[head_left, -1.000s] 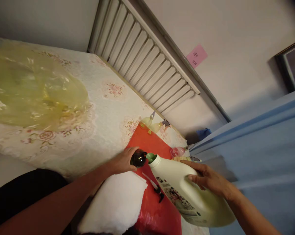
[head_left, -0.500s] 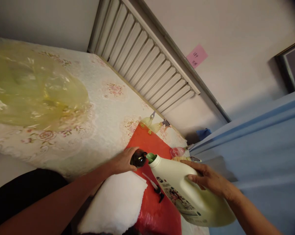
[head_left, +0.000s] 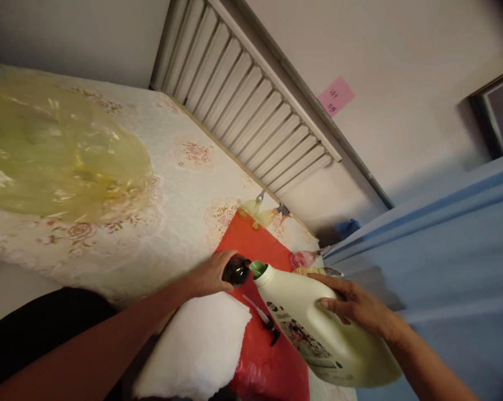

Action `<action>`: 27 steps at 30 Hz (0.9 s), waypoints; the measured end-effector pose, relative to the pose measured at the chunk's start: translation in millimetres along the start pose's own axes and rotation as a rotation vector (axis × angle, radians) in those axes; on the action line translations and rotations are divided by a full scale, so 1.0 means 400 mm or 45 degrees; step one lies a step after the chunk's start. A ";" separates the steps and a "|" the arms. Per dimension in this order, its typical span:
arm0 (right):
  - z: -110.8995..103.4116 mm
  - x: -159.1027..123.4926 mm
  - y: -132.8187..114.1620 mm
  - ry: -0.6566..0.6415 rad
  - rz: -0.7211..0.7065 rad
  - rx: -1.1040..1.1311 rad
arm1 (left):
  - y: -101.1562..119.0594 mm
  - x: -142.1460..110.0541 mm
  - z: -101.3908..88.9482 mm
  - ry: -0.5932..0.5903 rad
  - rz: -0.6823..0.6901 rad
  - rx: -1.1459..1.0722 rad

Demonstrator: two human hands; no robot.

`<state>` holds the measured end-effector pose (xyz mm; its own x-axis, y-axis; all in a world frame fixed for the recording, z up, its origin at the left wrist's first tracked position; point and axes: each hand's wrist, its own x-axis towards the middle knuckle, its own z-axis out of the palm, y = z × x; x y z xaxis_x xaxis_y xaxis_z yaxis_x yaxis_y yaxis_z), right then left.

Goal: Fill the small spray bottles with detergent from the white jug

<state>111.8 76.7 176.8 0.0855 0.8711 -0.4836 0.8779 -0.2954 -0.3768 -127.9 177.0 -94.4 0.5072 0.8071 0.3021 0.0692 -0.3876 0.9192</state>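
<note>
A: Where does the pale green, bulky plastic jug point(head_left: 313, 328) lie?

B: Right of centre, low in the frame, its long axis slanting from the green plastic spout point(head_left: 258, 269) near the middle down to its base at the lower right.

A: And the hands?

B: The right hand point(head_left: 355, 305) has its fingers closed round the jug's handle, well apart from the spout. The left hand point(head_left: 211, 274) is the nearer to it, its fingers grasping a small, dark, glossy bottle point(head_left: 235, 270) from the left.

A: So how do bottle and spout stand?

B: The bottle is just left of the spout, its neck turned towards it. Whether they touch, or anything flows, cannot be told.

A: What lies below them?

B: A red, shiny plastic sheet point(head_left: 257, 239) on the table point(head_left: 163, 139), with a black pump head with a pale tube point(head_left: 268, 322) between the jug and a folded white cloth point(head_left: 196, 345).
</note>
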 end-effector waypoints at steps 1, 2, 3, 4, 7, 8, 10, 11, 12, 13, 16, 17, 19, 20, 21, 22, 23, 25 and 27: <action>0.000 0.000 0.001 0.003 -0.003 0.004 | 0.000 0.000 0.001 0.001 0.006 0.005; 0.000 0.000 0.002 0.005 -0.005 0.006 | -0.001 0.001 0.001 0.002 0.010 0.008; 0.000 0.000 0.002 0.003 -0.005 0.005 | -0.001 0.001 0.002 0.004 0.012 0.009; 0.000 0.000 0.003 -0.002 -0.003 0.003 | -0.002 0.001 0.003 0.008 0.011 0.009; 0.000 0.002 0.004 -0.024 -0.001 -0.004 | -0.005 0.002 0.004 0.013 0.008 0.008; -0.001 0.002 0.004 -0.033 -0.002 -0.008 | -0.005 0.001 0.004 0.013 0.008 0.008; -0.001 0.003 0.003 -0.044 0.001 -0.013 | -0.004 0.001 0.003 0.008 0.013 0.006; -0.001 0.003 0.003 -0.047 0.004 -0.016 | -0.002 0.001 0.001 0.007 0.015 0.004; -0.001 0.003 0.002 -0.049 0.008 -0.018 | 0.000 0.000 0.000 0.005 0.016 0.004; -0.001 0.002 0.002 -0.051 0.013 -0.021 | 0.002 0.000 -0.002 0.001 0.015 0.003; -0.001 0.001 0.000 -0.049 0.018 -0.028 | 0.009 -0.001 -0.005 -0.008 0.006 0.003; -0.001 0.000 0.000 -0.048 0.018 -0.031 | 0.010 -0.001 -0.005 -0.013 0.006 0.005; -0.002 0.001 0.000 -0.042 0.011 -0.034 | 0.011 -0.001 -0.005 -0.015 0.013 0.012; -0.002 0.001 0.000 -0.041 0.009 -0.036 | 0.011 -0.001 -0.004 -0.013 0.016 0.017; -0.002 0.002 0.001 -0.041 0.008 -0.038 | 0.010 0.000 -0.003 -0.010 0.017 0.020; -0.002 0.002 0.002 -0.042 0.008 -0.040 | 0.009 0.000 -0.003 -0.007 0.016 0.020; -0.002 0.002 0.003 -0.041 0.011 -0.041 | 0.008 0.001 -0.002 -0.007 0.015 0.017; -0.002 0.002 0.002 -0.042 0.017 -0.041 | 0.006 0.002 -0.001 -0.008 0.014 0.014; -0.001 0.001 0.001 -0.042 0.019 -0.035 | 0.005 0.002 0.000 -0.006 0.014 0.016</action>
<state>112.3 77.1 177.0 0.0835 0.8532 -0.5148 0.8892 -0.2970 -0.3479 -127.6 176.8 -92.3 0.5118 0.8009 0.3107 0.0747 -0.4018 0.9127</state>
